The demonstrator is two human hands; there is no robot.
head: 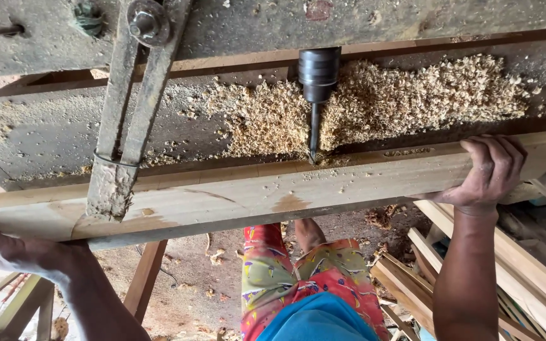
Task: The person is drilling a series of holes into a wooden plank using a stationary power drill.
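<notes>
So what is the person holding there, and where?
A long wooden beam: the right hand grips its edge, the left hand its other end.

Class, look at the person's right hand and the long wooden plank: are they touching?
Touching. The head view shows the right hand gripping the wooden plank, fingers curled over its far edge near the right end.

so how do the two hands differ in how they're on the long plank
The right hand curls its fingers over the plank's far edge near the cut slot; the left hand lies under the other end, blurred, its grip unclear. The right hand is sharp and fully in frame, the left hand partly cut off. Both touch the plank.
</notes>
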